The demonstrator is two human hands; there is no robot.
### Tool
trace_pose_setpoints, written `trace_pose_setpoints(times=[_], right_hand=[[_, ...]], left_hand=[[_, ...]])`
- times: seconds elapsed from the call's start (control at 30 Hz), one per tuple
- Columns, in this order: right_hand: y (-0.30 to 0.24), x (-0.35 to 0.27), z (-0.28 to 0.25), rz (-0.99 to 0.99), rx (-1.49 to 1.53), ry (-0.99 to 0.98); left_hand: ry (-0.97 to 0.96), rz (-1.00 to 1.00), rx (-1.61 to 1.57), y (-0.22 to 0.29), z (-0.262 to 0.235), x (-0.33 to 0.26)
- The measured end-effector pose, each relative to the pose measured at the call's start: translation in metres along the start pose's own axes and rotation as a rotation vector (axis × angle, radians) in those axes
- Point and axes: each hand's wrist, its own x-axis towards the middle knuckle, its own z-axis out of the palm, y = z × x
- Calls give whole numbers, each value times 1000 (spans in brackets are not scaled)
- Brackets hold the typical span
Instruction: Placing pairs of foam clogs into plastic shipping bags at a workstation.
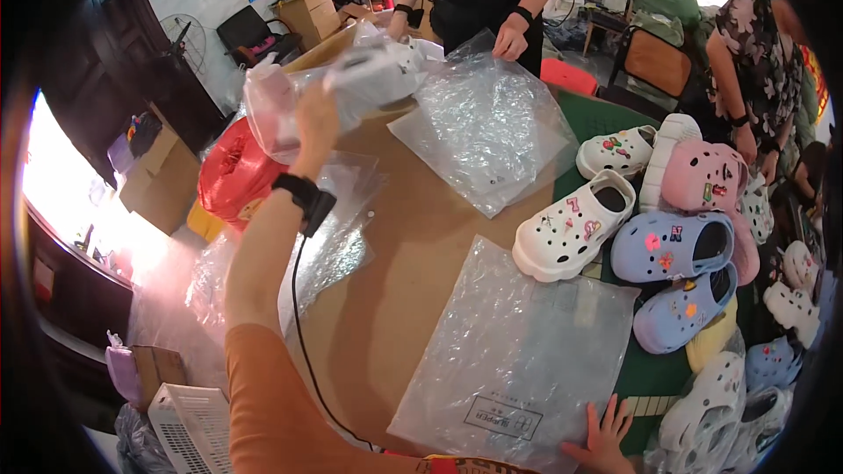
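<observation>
Red roll (235, 177) at the table's (395, 307) left edge. Left hand (318, 123) blurred toward the far-left corner, between a pink bundle (269, 107) and a white bundle (386, 79), both in clear plastic; can't tell if it's gripping. I'd count those as done. Co-worker's hand (511, 38) has a clear bag (492, 123) at the far edge. Flat bag (518, 351) near the near edge looks empty; right hand (601, 441) spread on its near-right corner, well apart from left. Right side: white clogs (566, 228), blue clogs (669, 250), pink clogs (702, 177) unbagged, so presumably left to do.
</observation>
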Motion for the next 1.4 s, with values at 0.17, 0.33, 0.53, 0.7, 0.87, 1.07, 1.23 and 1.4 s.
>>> trace_pose_setpoints(times=[0.17, 0.33, 0.53, 0.7, 0.87, 1.07, 1.23, 1.4], right_hand=[[4, 4, 6, 69, 94, -110], [10, -5, 3, 95, 98, -59], [16, 4, 30, -32, 270, 108], [13, -2, 39, -18, 271, 204], [11, -8, 41, 3, 218, 43], [7, -10, 8, -69, 616, 25], [-4, -30, -27, -159, 846, 116], [3, -64, -19, 6, 1235, -189]], left_hand=[[-442, -110, -234, 81, 14, -92], [-499, -238, -370, 128, 20, -84], [-548, 24, -220, 82, 6, -114], [-859, -79, -228, 104, -33, -115], [-781, 119, -636, 143, -108, -149], [-1065, 52, -795, 183, -207, -233], [-1095, 90, -778, 206, -230, -261], [-1206, -27, -1013, 233, -250, -253]])
